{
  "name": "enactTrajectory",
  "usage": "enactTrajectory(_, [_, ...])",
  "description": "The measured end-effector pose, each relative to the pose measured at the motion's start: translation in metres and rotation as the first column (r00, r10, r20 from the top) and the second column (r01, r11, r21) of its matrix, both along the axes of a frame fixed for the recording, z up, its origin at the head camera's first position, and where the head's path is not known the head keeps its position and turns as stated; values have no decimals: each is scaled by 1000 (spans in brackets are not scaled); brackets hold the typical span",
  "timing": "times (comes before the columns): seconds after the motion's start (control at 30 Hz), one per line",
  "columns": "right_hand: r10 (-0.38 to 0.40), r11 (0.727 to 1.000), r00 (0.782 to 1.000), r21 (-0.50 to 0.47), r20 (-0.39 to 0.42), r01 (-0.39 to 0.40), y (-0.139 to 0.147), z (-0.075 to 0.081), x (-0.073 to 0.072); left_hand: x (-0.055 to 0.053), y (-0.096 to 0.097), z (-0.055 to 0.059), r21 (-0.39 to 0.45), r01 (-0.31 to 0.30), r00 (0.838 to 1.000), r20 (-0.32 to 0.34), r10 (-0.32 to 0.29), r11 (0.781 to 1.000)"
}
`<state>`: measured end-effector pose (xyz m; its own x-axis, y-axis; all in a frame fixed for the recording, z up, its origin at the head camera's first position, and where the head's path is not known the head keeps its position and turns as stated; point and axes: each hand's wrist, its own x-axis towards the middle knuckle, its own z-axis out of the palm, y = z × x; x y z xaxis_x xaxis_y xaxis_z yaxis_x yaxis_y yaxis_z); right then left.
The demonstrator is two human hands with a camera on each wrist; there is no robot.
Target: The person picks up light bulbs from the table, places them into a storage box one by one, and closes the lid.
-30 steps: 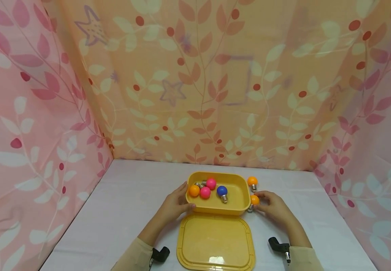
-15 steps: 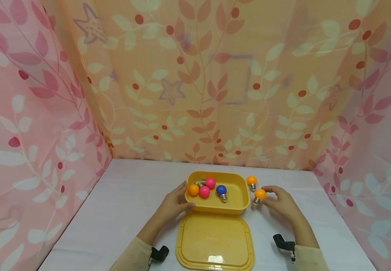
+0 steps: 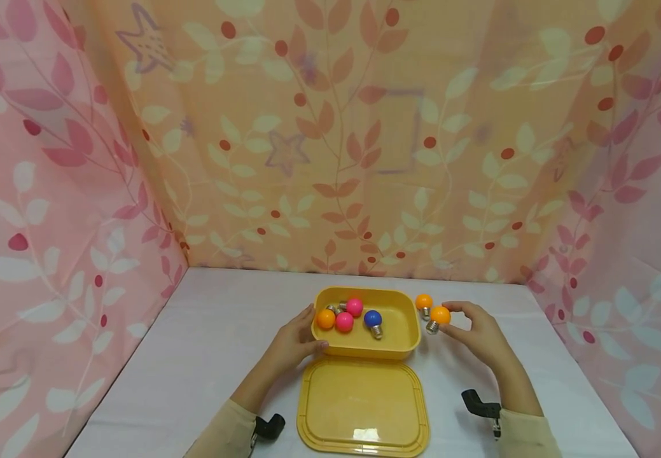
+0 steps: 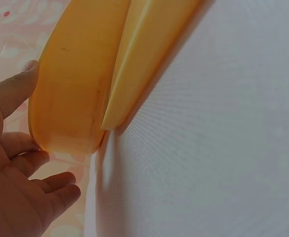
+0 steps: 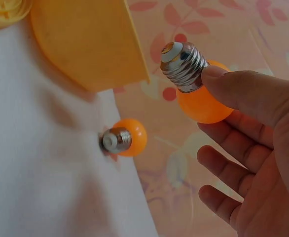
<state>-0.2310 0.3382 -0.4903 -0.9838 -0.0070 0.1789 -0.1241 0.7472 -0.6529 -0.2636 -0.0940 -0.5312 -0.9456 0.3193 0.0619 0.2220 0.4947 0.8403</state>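
Observation:
My right hand (image 3: 480,334) pinches an orange light bulb (image 3: 440,315) between thumb and fingers, right of the yellow box (image 3: 401,343). In the right wrist view the bulb's metal screw base (image 5: 184,66) points away from the palm. A second orange bulb (image 3: 424,301) lies on the table beside the box's right end. My left hand (image 3: 291,340) grips the box's left end, thumb at the near rim and fingers on the far side. Inside the box are an orange bulb (image 3: 326,319), two pink bulbs (image 3: 344,322) and a blue bulb (image 3: 373,319).
A yellow lid (image 3: 362,407) lies flat on the white table (image 3: 193,356), directly in front of the box. Patterned cloth (image 3: 319,159) hangs behind the table and along both sides.
My right hand has drawn the orange bulb away from the box's right end, rightward and then up a little. My left hand has stayed at the box, whose contents look the same.

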Motion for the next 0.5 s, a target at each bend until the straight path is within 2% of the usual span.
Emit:
enactTrajectory(0.23, [41, 999, 999, -21, -34, -42, -17, 9, 2, 2, -1, 0, 1, -2, 1000, 1, 2, 1000])
enactTrajectory(0.5, [89, 995, 995, -36, -42, -91, -32, 9, 0, 1, 0, -1, 9, -2, 1000, 3, 2, 1000])
